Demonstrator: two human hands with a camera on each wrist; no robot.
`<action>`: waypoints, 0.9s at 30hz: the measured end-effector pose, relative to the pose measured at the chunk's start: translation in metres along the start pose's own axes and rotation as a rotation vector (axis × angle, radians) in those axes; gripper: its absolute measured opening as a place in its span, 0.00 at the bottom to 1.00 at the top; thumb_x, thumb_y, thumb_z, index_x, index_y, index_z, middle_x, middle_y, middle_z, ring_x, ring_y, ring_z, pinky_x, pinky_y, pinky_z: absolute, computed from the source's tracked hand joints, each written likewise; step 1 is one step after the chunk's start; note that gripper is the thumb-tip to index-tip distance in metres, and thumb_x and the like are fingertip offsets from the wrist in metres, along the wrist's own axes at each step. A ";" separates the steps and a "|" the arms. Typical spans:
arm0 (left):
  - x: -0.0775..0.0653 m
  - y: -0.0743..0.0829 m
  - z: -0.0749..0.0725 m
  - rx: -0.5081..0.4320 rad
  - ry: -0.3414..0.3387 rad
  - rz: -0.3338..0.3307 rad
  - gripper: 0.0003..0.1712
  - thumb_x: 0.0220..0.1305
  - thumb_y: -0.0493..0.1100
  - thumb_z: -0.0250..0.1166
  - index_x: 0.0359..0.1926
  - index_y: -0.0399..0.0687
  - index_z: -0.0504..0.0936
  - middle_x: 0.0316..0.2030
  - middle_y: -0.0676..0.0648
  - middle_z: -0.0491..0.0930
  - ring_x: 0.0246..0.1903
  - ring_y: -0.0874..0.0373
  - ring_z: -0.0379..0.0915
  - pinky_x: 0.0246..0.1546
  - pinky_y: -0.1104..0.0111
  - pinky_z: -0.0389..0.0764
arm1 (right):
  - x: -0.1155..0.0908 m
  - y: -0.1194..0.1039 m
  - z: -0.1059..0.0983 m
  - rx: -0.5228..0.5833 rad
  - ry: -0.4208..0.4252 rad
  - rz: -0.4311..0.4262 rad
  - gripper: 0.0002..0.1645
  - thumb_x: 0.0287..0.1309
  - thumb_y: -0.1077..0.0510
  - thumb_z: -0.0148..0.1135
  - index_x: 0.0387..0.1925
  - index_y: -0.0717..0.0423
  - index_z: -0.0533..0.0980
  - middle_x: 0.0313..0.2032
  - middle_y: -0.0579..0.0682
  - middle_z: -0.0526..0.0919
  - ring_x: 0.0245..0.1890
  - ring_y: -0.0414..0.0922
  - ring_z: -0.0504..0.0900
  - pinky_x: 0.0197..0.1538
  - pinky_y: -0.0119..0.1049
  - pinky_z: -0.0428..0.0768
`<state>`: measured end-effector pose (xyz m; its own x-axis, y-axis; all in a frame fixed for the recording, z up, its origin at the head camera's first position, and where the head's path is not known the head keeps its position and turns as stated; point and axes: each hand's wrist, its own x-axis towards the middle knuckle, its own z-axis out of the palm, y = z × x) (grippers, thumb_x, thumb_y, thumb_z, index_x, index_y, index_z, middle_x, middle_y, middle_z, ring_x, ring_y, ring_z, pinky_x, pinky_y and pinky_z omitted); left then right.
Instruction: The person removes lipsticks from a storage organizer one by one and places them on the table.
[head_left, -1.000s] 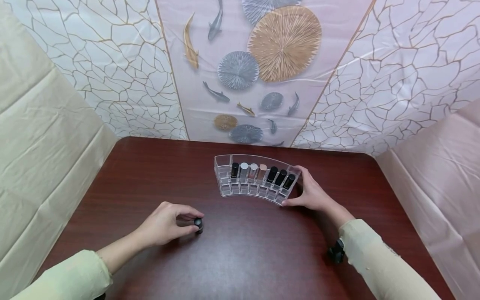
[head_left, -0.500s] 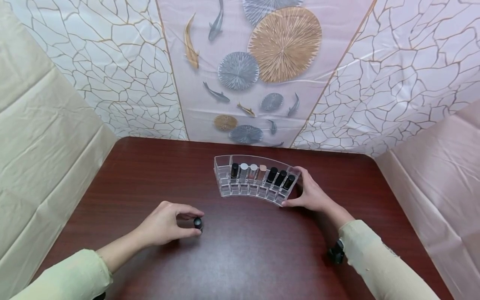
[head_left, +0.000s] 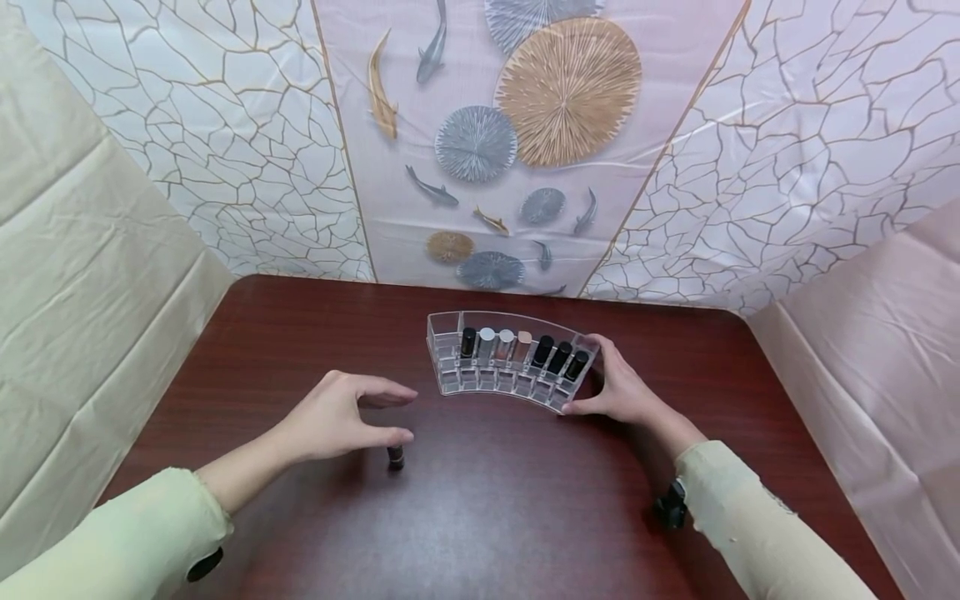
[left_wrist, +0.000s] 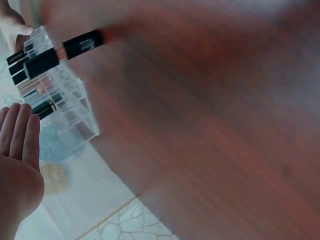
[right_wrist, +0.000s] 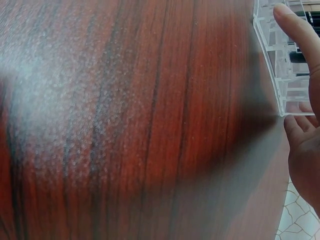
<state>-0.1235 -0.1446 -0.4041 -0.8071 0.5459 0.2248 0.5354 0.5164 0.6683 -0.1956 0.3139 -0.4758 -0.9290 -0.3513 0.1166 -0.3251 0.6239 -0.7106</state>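
A black lipstick tube stands upright on the table in the head view, its top overlapped by my left thumb. The left wrist view shows this lipstick whole, black at both ends with a narrow reddish band between. My left hand hovers just behind it, thumb and fingers apart, holding nothing. Toward the back, my right hand grips the right end of a clear curved lipstick organizer, thumb on the front edge and fingers behind. One of its rows holds several tubes, black, clear-silver and pinkish; the front row's slots are bare.
The dark red-brown table ends at a patterned fabric backdrop behind the organizer. Beige cloth walls flank the left and right sides. A dark wrist device sits under my right sleeve.
My left hand has let go of the lipstick and moved up and away from it, toward the back. The lipstick stays standing. My right hand and the organizer have barely moved.
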 end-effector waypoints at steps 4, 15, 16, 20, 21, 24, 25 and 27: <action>0.012 0.004 -0.004 -0.022 -0.004 -0.006 0.26 0.55 0.55 0.83 0.55 0.55 0.92 0.48 0.56 0.91 0.50 0.62 0.88 0.55 0.57 0.86 | 0.000 0.000 0.000 -0.004 0.003 -0.008 0.73 0.35 0.57 0.94 0.75 0.67 0.55 0.70 0.66 0.67 0.72 0.59 0.68 0.75 0.58 0.69; 0.052 0.009 -0.008 -0.044 -0.021 -0.004 0.29 0.55 0.53 0.84 0.57 0.51 0.91 0.50 0.53 0.91 0.53 0.56 0.88 0.59 0.55 0.85 | 0.000 0.000 -0.001 -0.014 -0.007 0.002 0.73 0.36 0.55 0.94 0.76 0.67 0.54 0.71 0.65 0.67 0.72 0.59 0.68 0.74 0.60 0.69; 0.056 0.009 -0.008 -0.041 -0.020 -0.002 0.29 0.55 0.53 0.84 0.57 0.50 0.91 0.51 0.52 0.91 0.53 0.56 0.88 0.59 0.55 0.85 | 0.000 0.000 -0.001 -0.012 -0.007 0.002 0.73 0.36 0.55 0.94 0.76 0.67 0.54 0.71 0.65 0.67 0.72 0.59 0.68 0.75 0.60 0.69; 0.072 0.009 -0.007 -0.026 -0.009 0.000 0.30 0.55 0.54 0.84 0.58 0.50 0.90 0.51 0.52 0.91 0.53 0.58 0.87 0.57 0.56 0.85 | 0.000 0.001 -0.001 -0.009 -0.006 0.004 0.73 0.35 0.55 0.94 0.75 0.67 0.54 0.71 0.65 0.67 0.72 0.58 0.68 0.75 0.59 0.68; 0.076 0.008 -0.006 -0.022 -0.005 0.000 0.30 0.55 0.54 0.84 0.58 0.50 0.90 0.51 0.52 0.91 0.53 0.59 0.87 0.57 0.56 0.85 | 0.000 0.001 -0.001 -0.008 -0.006 0.004 0.73 0.35 0.55 0.94 0.75 0.67 0.54 0.70 0.65 0.67 0.72 0.58 0.68 0.75 0.59 0.68; 0.085 0.005 -0.004 -0.007 0.001 -0.002 0.31 0.54 0.54 0.84 0.58 0.49 0.90 0.52 0.52 0.91 0.54 0.59 0.87 0.58 0.57 0.84 | 0.000 0.002 -0.001 -0.009 -0.007 0.001 0.73 0.35 0.56 0.94 0.75 0.66 0.55 0.70 0.65 0.67 0.72 0.58 0.68 0.75 0.59 0.69; 0.088 0.003 -0.003 -0.004 0.000 -0.004 0.32 0.55 0.54 0.84 0.59 0.48 0.90 0.52 0.52 0.91 0.54 0.59 0.87 0.58 0.57 0.84 | 0.000 0.002 -0.001 -0.010 -0.008 0.001 0.73 0.35 0.55 0.94 0.75 0.66 0.55 0.71 0.65 0.67 0.72 0.58 0.68 0.75 0.59 0.69; 0.092 0.000 -0.002 0.002 -0.005 -0.014 0.32 0.55 0.55 0.84 0.59 0.48 0.90 0.53 0.52 0.90 0.55 0.58 0.86 0.59 0.57 0.84 | 0.000 0.003 -0.001 -0.014 -0.009 -0.001 0.73 0.36 0.55 0.94 0.76 0.65 0.55 0.71 0.65 0.67 0.73 0.58 0.68 0.75 0.59 0.69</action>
<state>-0.1986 -0.0955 -0.3819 -0.8134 0.5418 0.2118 0.5246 0.5256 0.6697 -0.1967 0.3162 -0.4773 -0.9271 -0.3580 0.1107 -0.3282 0.6332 -0.7009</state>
